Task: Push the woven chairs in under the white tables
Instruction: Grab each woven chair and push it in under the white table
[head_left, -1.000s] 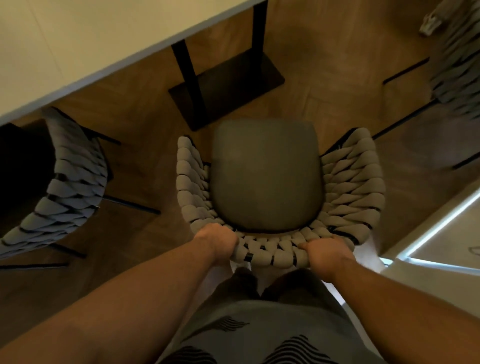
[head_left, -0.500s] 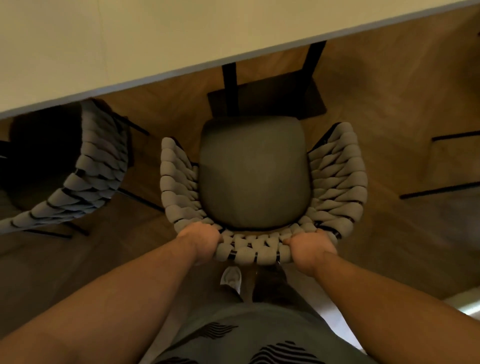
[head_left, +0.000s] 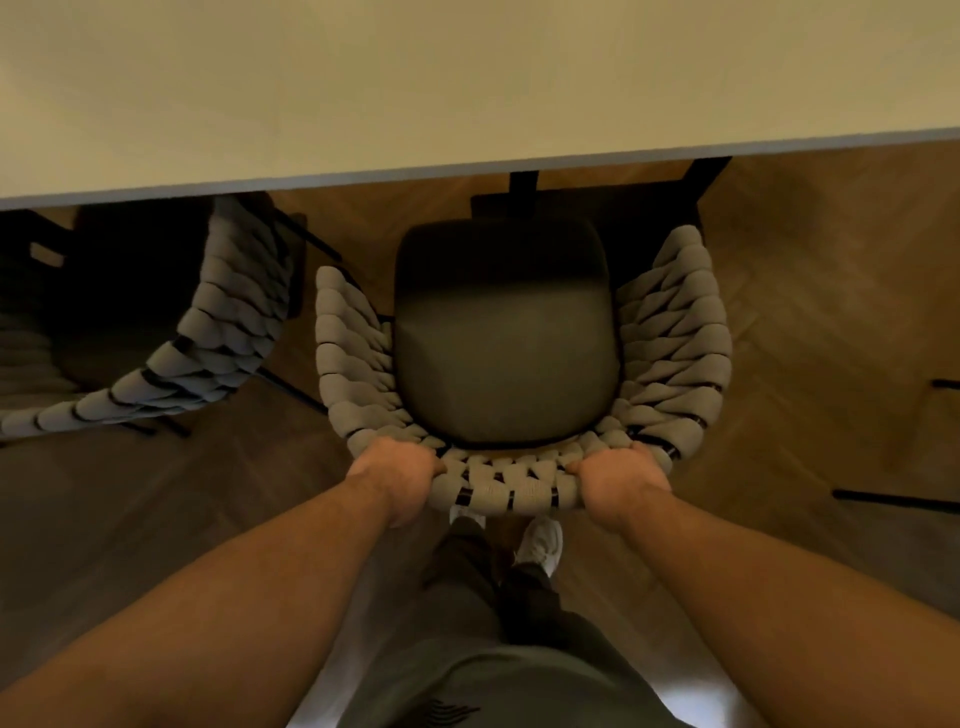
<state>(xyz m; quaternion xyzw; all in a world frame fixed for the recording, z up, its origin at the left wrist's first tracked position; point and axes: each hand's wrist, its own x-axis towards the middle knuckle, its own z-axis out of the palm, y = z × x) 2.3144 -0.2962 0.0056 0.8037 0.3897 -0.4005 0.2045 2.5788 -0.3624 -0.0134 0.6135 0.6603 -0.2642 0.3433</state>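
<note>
A grey woven chair (head_left: 675, 332) with a dark seat cushion (head_left: 504, 338) stands right in front of me, its seat front close to the white table's edge (head_left: 467, 171). My left hand (head_left: 400, 475) grips the left part of the woven backrest top. My right hand (head_left: 618, 480) grips the right part of the same backrest. The white table top (head_left: 415, 78) fills the upper part of the view. A second woven chair (head_left: 208, 332) sits at the left, partly under the table.
The table's black post and base plate (head_left: 524, 192) stand on the wooden floor beyond the seat. Thin black chair legs (head_left: 893, 500) show at the right edge. My legs and white shoes (head_left: 540, 540) are just behind the chair.
The chair has moved forward toward the table with both hands still holding its backrest; the table edge now reaches close to the seat front, and I have stepped after it.
</note>
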